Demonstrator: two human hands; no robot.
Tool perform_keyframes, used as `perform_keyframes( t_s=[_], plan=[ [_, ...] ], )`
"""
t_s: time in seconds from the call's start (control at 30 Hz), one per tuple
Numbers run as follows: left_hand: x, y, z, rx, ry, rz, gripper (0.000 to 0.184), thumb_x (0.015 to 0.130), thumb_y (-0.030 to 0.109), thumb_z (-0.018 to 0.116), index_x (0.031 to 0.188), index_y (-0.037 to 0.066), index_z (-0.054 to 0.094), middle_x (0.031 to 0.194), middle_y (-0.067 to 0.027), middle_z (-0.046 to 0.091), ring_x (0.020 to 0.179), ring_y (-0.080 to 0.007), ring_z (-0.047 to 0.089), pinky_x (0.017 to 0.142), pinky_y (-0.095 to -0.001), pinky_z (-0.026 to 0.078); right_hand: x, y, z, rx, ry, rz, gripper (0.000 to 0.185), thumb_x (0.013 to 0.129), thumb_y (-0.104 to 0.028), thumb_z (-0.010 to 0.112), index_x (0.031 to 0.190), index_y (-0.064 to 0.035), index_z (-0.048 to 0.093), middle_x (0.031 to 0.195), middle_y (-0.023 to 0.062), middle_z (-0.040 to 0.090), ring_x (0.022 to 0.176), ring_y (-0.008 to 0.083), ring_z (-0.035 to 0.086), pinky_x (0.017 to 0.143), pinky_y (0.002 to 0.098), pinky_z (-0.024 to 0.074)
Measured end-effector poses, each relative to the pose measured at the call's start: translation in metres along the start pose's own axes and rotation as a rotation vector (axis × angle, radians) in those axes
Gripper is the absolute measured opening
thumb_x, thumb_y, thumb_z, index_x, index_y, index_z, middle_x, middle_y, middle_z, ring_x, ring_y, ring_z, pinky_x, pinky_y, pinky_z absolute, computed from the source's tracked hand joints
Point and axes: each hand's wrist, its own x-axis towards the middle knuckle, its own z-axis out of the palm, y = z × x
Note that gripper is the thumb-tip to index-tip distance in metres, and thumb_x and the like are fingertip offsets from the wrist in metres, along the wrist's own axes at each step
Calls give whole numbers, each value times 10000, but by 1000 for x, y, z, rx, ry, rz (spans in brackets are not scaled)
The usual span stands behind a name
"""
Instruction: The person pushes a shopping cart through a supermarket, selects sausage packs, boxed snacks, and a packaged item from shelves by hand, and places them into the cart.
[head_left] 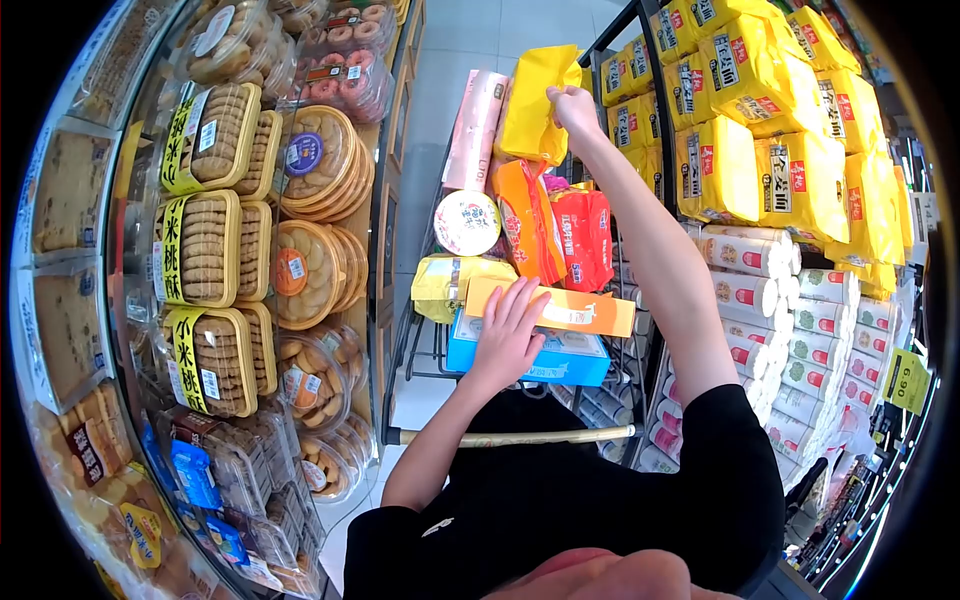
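My right hand [572, 106] is closed on the edge of a yellow package [540, 110] at the far end of a shopping cart. My left hand [510, 325] lies with its fingers spread on an orange box [585, 312], which rests partly over a blue box [570, 358] near the cart handle. Between my hands are an orange packet [527, 215], a red packet [583, 240] and a round white tub [467, 223]. A long pink pack [474, 130] stands left of the yellow package, and a pale yellow pack [450, 285] sits left of the orange box.
The cart handle [520, 437] crosses in front of my body. Packed cookie trays [207, 250] and round tubs fill the shelf on the left. On the right are stacked yellow noodle packages [715, 170] above white cylindrical packs [745, 300]. Tiled floor [465, 35] shows beyond the cart.
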Motion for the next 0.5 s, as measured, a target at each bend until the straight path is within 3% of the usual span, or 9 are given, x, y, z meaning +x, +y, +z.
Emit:
perform_keyframes(
  t_s=[0.3, 0.4, 0.47, 0.5],
  plan=[
    [5, 8, -3, -27, 50, 11, 527, 847, 139, 631, 1348, 52, 491, 1487, -162, 401, 1435, -316, 298, 1191, -514, 146, 8, 3, -22, 34, -90, 76, 242, 959, -196, 588, 1055, 26, 569, 797, 45, 552, 679, 119, 482, 654, 281, 416],
    [1, 15, -9, -89, 140, 72, 409, 844, 97, 626, 1246, 46, 572, 1412, -158, 493, 1381, -328, 386, 1162, -499, 233, -2, -4, -37, -11, -79, 84, 297, 959, -193, 586, 1145, 37, 555, 856, 59, 563, 731, 128, 499, 698, 286, 435],
    [-8, 26, -17, -285, 248, 54, 279, 836, 52, 626, 1115, 40, 632, 1250, -150, 613, 1237, -333, 531, 1062, -461, 383, -12, -8, -40, -31, -27, 79, 374, 953, -176, 589, 1242, 52, 526, 970, 95, 594, 798, 150, 524, 744, 304, 451],
    [-16, 28, -17, -279, 243, 58, 279, 836, 52, 626, 1115, 40, 632, 1250, -150, 613, 1237, -333, 531, 1062, -461, 383, -15, -7, -43, -24, -23, 79, 374, 953, -176, 589, 1242, 52, 526, 970, 95, 594, 798, 150, 524, 744, 304, 451]
  ],
)
